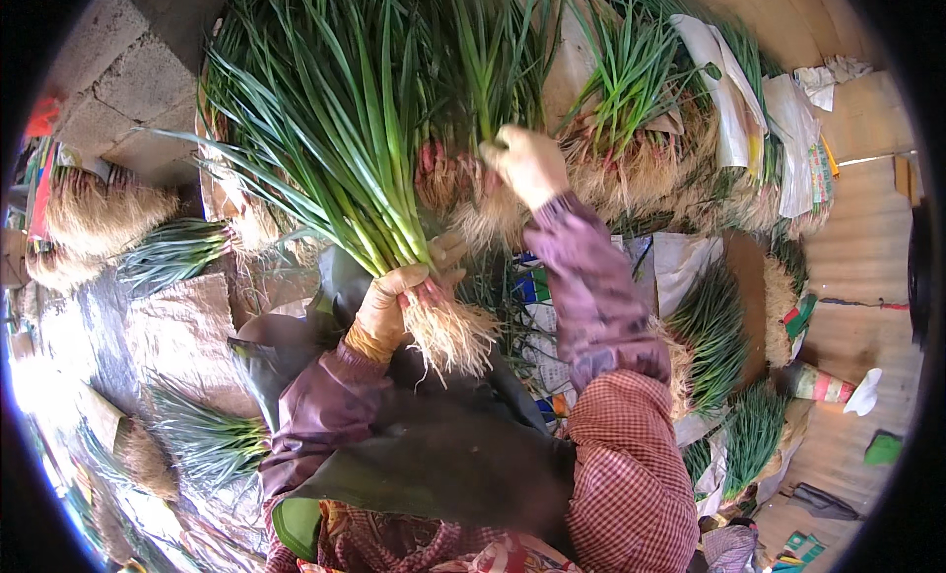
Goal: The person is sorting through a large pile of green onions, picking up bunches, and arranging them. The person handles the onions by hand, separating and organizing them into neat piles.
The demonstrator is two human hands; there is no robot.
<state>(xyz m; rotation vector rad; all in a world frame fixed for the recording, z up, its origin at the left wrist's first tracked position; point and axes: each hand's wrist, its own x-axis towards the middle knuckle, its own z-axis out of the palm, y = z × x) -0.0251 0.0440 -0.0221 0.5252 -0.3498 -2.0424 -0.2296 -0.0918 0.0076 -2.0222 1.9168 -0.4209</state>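
My left hand point(396, 299), in what looks like a thin yellowish glove, is closed round a bunch of spring onions point(379, 194) just above their reddish bulbs. The long green leaves fan up and left; pale stringy roots hang below the fist. My right hand point(530, 167) is stretched forward over the pile, its fingers curled at the stems of other spring onions point(483, 75) with reddish bulbs and hanging roots. It is slightly blurred, but thumb and fingers appear to pinch those stems. A dark apron point(453, 445) covers my lap beneath the bunch.
More spring onions point(631, 70) lie on sacking at the far right. Smaller bundles point(719, 327) stand along the right side, others point(212, 430) at the left beside brown sheeting point(182, 327). A grey block wall point(138, 70) rises at the far left; cardboard-coloured sheeting point(847, 268) runs along the right.
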